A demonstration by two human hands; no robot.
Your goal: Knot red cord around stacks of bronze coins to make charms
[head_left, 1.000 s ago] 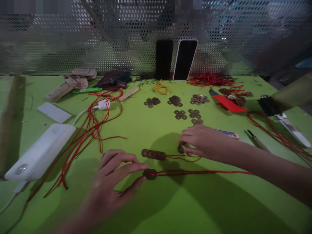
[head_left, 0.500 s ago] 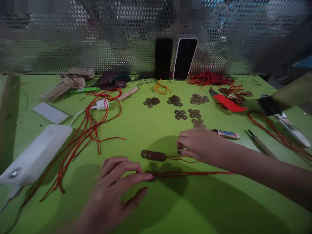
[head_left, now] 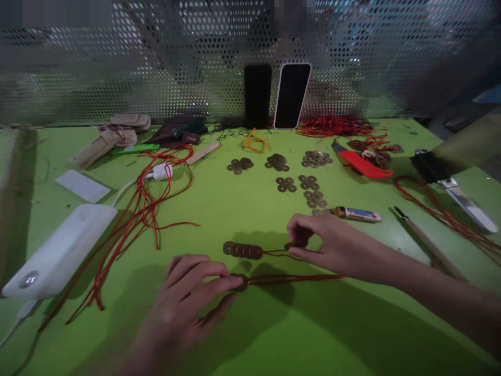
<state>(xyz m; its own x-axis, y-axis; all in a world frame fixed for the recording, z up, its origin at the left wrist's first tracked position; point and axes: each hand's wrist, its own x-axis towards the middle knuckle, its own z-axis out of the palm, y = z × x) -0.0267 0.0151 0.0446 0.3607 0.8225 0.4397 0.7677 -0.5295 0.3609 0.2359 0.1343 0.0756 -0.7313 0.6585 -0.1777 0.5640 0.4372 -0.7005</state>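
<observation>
With its fingertips my left hand (head_left: 190,300) holds a dark holed coin (head_left: 240,283) down on the green table, fingers bent over it. Two strands of red cord (head_left: 289,278) run from that coin to the right. Just beyond lies a row of overlapping coins (head_left: 242,250) laced with red cord, whose loose ends reach toward my right hand (head_left: 319,240). That hand is closed in a pinch, and a coin (head_left: 290,246) shows at its fingertips, partly hidden by the fingers.
Small coin piles (head_left: 285,184) lie farther back. Right of them are a glue tube (head_left: 358,214), a red-handled knife (head_left: 364,164) and a thin wooden-handled tool (head_left: 430,248). Red cords (head_left: 148,201) and a white power bank (head_left: 62,248) occupy the left. Two phones (head_left: 293,96) lean on the perforated panel.
My right hand has turned and drawn slightly nearer, uncovering more of the small coins behind it. My left hand stays on its coin. The view has shifted slightly.
</observation>
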